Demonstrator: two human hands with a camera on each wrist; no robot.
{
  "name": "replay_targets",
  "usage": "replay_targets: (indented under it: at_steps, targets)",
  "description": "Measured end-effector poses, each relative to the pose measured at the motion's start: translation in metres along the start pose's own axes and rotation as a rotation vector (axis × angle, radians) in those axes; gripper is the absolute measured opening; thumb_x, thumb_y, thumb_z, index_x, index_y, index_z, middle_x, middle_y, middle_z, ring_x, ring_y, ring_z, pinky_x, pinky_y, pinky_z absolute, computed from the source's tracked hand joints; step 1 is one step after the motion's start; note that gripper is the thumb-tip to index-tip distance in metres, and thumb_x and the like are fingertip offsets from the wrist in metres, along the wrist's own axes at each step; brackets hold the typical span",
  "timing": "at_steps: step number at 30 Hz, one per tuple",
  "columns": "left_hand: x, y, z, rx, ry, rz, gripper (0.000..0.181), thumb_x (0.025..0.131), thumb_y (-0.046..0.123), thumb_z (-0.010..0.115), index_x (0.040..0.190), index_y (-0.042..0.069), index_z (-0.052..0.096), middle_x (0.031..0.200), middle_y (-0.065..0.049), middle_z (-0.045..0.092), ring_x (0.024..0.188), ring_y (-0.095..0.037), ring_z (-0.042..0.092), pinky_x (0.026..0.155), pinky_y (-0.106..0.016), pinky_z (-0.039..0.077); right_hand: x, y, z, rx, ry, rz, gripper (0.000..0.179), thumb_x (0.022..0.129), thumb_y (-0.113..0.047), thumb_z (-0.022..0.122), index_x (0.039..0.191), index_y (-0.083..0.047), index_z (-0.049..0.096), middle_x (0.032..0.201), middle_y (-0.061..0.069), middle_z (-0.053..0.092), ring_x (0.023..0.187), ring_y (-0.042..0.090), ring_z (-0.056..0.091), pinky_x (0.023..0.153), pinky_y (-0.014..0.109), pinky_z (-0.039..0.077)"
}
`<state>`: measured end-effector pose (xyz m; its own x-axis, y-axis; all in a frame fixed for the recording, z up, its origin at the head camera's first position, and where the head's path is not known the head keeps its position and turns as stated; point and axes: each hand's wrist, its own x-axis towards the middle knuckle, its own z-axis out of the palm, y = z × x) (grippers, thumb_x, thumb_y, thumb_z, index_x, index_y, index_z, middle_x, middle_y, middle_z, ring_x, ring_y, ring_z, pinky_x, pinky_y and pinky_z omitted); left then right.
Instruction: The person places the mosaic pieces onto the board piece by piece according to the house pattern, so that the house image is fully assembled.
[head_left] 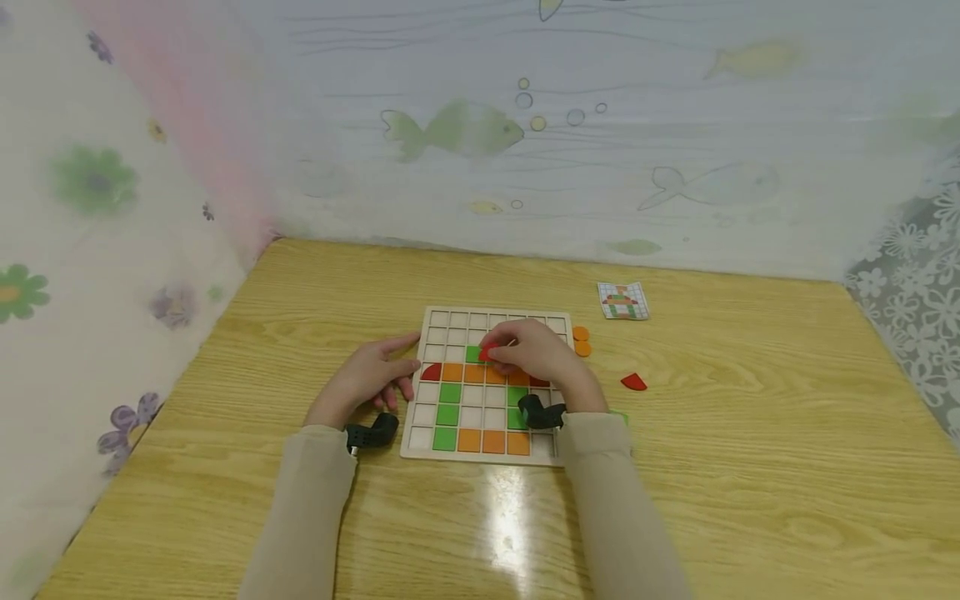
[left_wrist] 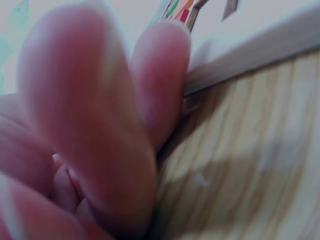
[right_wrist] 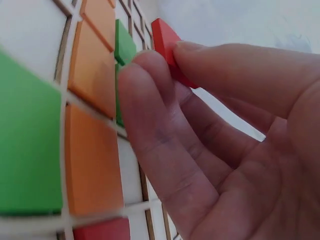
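Note:
A wooden grid board (head_left: 471, 417) lies in front of me, partly filled with green, orange and red tiles. Above its upper middle, my right hand (head_left: 538, 352) pinches a red tile (right_wrist: 167, 42) between thumb and fingers. That tile overlaps a green tile (head_left: 473, 354) in the head view. Below runs a row of orange tiles (head_left: 452, 372) with a rounded red tile (head_left: 431, 372) at its left end. My left hand (head_left: 366, 375) rests at the board's left edge, fingers loosely bent and holding nothing; its fingertips come right up to the side in the left wrist view.
Right of the board lie two orange discs (head_left: 582, 349) and a red quarter-round tile (head_left: 633, 382). A small printed pattern card (head_left: 623, 302) sits farther back. A green piece (head_left: 621, 416) peeks out by my right cuff. Patterned cloth (head_left: 465, 208) rises behind the wooden table (head_left: 750, 467).

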<state>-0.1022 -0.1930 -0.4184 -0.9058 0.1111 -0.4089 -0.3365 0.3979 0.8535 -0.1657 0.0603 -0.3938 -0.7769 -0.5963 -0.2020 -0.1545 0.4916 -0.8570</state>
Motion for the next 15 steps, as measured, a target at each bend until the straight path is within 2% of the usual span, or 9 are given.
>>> replay_targets:
  at_steps: [6,15]
  targets:
    - [0.001,0.000,0.000,0.019,-0.011,-0.013,0.050,0.090,0.031,0.054,0.135,0.037,0.034,0.069,-0.017,0.062,0.041,-0.019,0.051,0.038,-0.025,0.040,0.007,-0.002,0.006,-0.020,-0.001,-0.002,0.014,0.088,-0.013,0.057,0.099,-0.011,0.065,0.089,0.004,0.062,0.070,0.018,0.059,0.067,0.028,0.048]
    - [0.001,-0.001,0.000,0.014,-0.003,-0.004,0.050,0.089,0.032,0.055,0.135,0.037,0.035,0.068,-0.017,0.062,0.041,-0.019,0.051,0.037,-0.025,0.040,0.016,-0.006,0.020,-0.048,0.066,0.027,0.018,0.089,-0.012,0.054,0.104,-0.014,0.064,0.090,0.000,0.061,0.068,0.015,0.060,0.065,0.027,0.048]
